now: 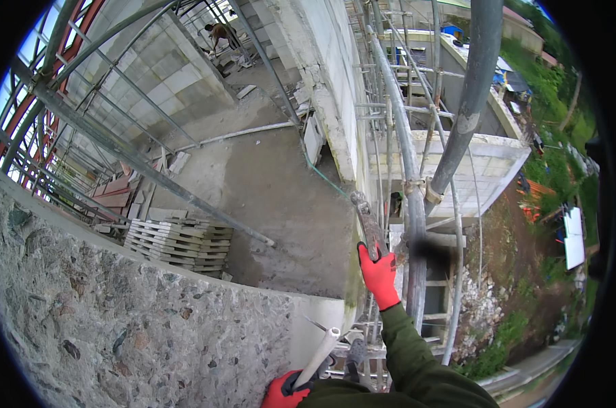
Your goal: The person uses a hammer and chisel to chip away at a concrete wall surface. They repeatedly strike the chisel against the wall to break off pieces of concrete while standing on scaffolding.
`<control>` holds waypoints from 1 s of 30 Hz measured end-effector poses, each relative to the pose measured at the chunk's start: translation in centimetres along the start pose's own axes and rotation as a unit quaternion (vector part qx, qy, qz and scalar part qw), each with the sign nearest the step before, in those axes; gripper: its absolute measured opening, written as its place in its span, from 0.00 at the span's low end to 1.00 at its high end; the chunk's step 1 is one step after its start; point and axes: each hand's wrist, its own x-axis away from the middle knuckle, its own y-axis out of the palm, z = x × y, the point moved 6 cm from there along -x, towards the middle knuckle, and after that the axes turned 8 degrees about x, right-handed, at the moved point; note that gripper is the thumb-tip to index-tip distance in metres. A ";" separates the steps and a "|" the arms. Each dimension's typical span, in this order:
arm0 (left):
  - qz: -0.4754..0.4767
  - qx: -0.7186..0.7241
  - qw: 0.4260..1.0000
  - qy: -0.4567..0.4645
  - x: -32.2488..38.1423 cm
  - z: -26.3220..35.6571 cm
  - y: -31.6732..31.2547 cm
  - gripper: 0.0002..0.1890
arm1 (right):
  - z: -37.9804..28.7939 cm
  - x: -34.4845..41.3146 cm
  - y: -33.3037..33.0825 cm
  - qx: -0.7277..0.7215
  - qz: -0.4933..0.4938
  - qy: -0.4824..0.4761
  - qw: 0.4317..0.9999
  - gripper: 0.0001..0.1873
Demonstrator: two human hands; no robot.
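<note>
My right hand (381,275), in a red glove with dark finger coating, is stretched out and closed around a dirty, mortar-crusted tool (370,229); its exact kind I cannot tell. The tool's head lies close to the edge of the concrete wall, beside a thin green line (325,178). At the bottom, my left hand (286,390) wears a matching red and dark glove and grips a pale pipe or handle (319,357) with an open, hollow end. A rough concrete surface with exposed stones (134,326) fills the lower left.
Scaffold tubes (415,219) stand close at the right, over a steep drop to muddy ground. Another tube (185,194) slants across the left. Below lie a concrete slab floor (287,204) and stacked concrete blocks (177,245). A person (221,35) bends over farther back.
</note>
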 end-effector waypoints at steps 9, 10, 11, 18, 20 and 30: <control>-0.042 0.021 0.999 -0.007 -0.3 -1.5 0.3 0.20 | -1.0 -0.8 -0.7 -0.003 -0.095 0.004 0.995 0.16; -0.030 0.040 0.999 -0.006 -0.3 -1.5 0.6 0.20 | -1.0 -0.8 -0.8 -0.004 -0.103 0.020 0.994 0.15; -0.036 0.044 0.998 -0.016 -0.3 -1.3 0.6 0.19 | -0.9 -0.8 -0.7 -0.005 -0.112 0.035 0.993 0.13; -0.042 0.041 0.998 -0.030 -0.3 -0.6 0.5 0.21 | 0.2 -0.4 0.2 -0.019 -0.099 0.001 0.995 0.11; -0.042 0.042 0.998 -0.034 -0.2 -0.8 0.5 0.22 | -0.4 -0.4 -0.3 -0.015 -0.097 0.022 0.995 0.13; -0.053 0.072 0.995 -0.045 -0.3 0.7 1.0 0.22 | 1.6 -0.1 1.0 -0.131 -0.117 0.128 0.976 0.19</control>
